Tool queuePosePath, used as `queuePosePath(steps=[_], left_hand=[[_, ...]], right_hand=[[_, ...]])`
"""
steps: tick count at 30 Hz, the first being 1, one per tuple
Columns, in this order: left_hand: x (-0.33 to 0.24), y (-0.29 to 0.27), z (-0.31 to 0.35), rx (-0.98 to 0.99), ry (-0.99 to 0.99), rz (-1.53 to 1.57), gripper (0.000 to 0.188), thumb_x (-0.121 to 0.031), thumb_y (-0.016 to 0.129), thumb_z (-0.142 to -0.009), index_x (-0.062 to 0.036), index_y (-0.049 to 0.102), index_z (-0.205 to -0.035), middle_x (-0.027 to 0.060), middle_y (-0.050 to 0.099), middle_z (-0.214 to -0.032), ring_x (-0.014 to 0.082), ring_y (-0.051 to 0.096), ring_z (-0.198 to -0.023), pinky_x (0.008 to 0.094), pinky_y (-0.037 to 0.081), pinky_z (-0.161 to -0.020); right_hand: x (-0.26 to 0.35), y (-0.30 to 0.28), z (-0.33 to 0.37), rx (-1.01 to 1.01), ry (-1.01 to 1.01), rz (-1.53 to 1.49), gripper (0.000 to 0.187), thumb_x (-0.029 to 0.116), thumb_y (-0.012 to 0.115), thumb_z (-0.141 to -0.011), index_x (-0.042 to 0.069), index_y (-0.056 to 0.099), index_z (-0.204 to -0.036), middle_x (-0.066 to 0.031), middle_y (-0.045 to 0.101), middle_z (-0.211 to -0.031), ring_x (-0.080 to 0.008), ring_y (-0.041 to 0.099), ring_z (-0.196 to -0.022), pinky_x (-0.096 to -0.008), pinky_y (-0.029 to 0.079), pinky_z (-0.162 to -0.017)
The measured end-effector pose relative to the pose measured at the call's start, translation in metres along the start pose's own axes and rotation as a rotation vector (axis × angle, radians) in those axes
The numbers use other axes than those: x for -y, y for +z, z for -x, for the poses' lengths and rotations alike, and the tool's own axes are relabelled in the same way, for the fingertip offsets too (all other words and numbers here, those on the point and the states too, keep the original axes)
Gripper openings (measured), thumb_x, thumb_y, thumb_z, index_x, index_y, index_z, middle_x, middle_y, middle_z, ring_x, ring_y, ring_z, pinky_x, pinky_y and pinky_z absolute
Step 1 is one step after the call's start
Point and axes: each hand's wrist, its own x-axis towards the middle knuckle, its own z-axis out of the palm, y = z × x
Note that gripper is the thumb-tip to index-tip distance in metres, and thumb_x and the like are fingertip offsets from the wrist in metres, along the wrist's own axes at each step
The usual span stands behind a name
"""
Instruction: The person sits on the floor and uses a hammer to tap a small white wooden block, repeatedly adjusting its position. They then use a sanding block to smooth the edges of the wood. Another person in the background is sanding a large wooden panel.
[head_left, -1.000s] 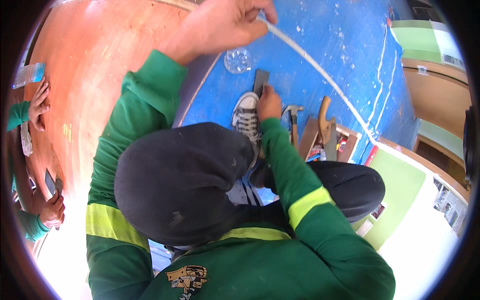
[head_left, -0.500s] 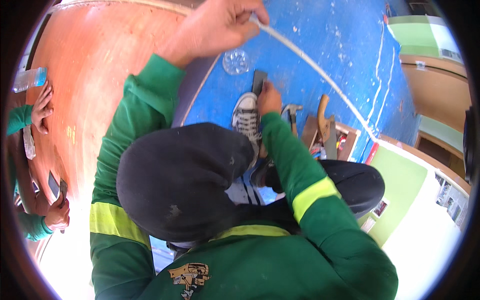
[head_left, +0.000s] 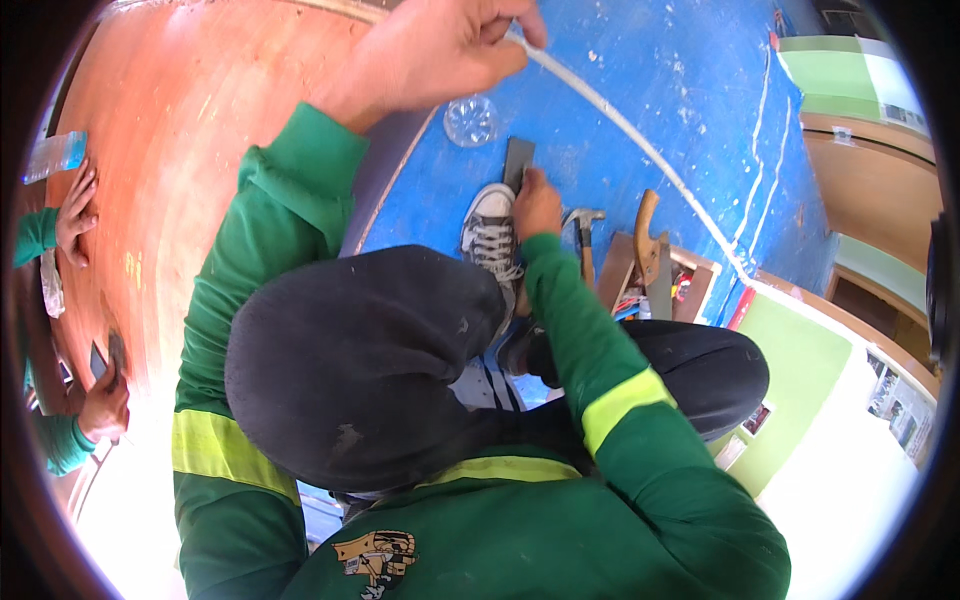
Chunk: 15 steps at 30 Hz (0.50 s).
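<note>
Co-worker's hand (head_left: 105, 410) shifts along the tabletop (head_left: 200, 190); left hand (head_left: 440, 52) curls, grip unclear; right hand (head_left: 538, 207) steadily clasps dark bar (head_left: 519, 155).

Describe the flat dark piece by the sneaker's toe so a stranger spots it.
On the blue floor, find the laced sneaker. At the right grip, by its toe, is a dark grey piece; unlike the claw hammer, its visible part is a plain rectangle.

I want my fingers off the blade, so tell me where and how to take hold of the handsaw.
Take the handsaw by its wooden handle, probably best from above at the far end: the handle sticks out past the wooden toolbox, while the blade runs back toward the knee. Mind the hammer on its left.
</note>
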Motion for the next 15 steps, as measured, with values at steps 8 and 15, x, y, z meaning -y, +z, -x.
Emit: queuePosePath(steps=[8,15], left_hand=[[-0.014,-0.007,0.0,0.056,-0.1,0.167,0.013,0.001,0.064,-0.087,0.0013,0.07,-0.098,-0.0025,0.046,-0.058,0.0042,0.042,-0.055,0.0289,0.033,-0.051],[0.003,0.002,0.005,0.01,-0.032,0.058,0.016,-0.001,0.065,-0.087,-0.0032,0.072,-0.101,-0.0039,0.037,-0.061,0.005,0.036,-0.057,0.0293,0.029,-0.053]], right_hand=[[-0.002,0.001,0.037,-0.021,0.017,-0.009,0.031,0.025,0.05,-0.108,0.008,0.065,-0.129,-0.0337,0.071,-0.095,-0.0544,0.068,-0.093,-0.0639,0.052,-0.084],[0.023,-0.01,-0.008,0.061,0.09,-0.057,0.027,0.019,0.055,-0.106,0.007,0.068,-0.126,-0.0317,0.072,-0.105,-0.0514,0.069,-0.099,-0.0619,0.054,-0.087]])
